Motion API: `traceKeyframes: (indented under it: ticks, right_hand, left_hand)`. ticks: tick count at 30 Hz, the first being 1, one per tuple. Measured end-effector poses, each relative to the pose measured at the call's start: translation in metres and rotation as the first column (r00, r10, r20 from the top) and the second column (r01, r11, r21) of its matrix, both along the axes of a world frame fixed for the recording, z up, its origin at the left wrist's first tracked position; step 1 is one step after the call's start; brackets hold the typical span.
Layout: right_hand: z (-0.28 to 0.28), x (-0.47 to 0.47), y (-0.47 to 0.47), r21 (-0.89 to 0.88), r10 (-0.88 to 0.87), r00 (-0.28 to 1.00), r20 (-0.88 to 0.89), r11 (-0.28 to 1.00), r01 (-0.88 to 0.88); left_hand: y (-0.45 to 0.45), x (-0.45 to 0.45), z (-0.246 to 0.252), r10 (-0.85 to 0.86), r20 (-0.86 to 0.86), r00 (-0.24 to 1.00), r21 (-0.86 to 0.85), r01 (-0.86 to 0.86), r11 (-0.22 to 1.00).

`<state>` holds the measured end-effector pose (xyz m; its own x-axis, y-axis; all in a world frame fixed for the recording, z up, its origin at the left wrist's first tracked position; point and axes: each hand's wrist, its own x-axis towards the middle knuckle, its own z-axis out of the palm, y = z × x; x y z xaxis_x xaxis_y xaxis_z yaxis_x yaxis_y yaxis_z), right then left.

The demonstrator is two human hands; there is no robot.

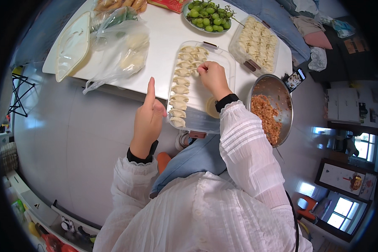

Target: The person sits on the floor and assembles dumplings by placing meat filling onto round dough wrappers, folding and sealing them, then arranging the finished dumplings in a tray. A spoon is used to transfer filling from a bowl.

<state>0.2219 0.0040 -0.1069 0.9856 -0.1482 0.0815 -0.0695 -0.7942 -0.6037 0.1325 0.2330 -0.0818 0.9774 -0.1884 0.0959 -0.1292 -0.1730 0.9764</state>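
My right hand (214,78) is over a clear plastic container (219,60), its fingertips pinched at the edge of a folded dumpling (195,72). That dumpling sits at the near end of a short second row. Along the container's left side runs a longer row of dumplings (180,89). A round beige thing (212,107), partly hidden by my right wrist, shows in the container area; I cannot tell what it is. My left hand (149,118) is raised just left of the container, index finger extended, holding nothing.
A steel bowl of minced filling (266,118) is at the right, by a phone (295,80). Behind stand a second container of dumplings (259,44) and a plate of green grapes (209,17). Leftward are a plastic bag with pale dough (134,52) and a whitish tray (72,47).
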Motion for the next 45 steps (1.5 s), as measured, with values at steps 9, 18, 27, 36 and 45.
traceKeyframes:
  ticks: [9, 18, 27, 36, 45]
  right_hand:
    - [-0.018, 0.001, -0.002, -0.159, 0.029, 0.996, 0.079, 0.987, -0.017]
    - [0.020, -0.031, -0.020, -0.167, 0.032, 0.986, 0.162, 0.986, -0.004]
    - [0.010, -0.100, -0.035, -0.440, 0.095, 0.984, -0.153, 0.885, -0.154]
    - [0.009, -0.098, -0.040, -0.408, 0.141, 0.976, -0.166, 0.891, -0.198]
    - [0.004, -0.097, -0.046, -0.338, 0.153, 0.981, -0.118, 0.923, -0.185]
  left_hand:
    - [0.005, -0.010, -0.005, 0.019, -0.042, 0.999, 0.004, -0.019, 1.000]
    - [0.002, -0.017, -0.007, 0.022, -0.039, 0.999, -0.021, -0.023, 1.000]
    - [-0.007, -0.024, -0.003, -0.009, -0.030, 0.999, -0.051, 0.008, 0.999]
    - [-0.019, -0.041, 0.009, -0.016, -0.029, 0.999, -0.016, 0.016, 1.000]
    - [-0.039, -0.053, 0.016, -0.057, -0.043, 0.997, -0.025, 0.056, 0.998]
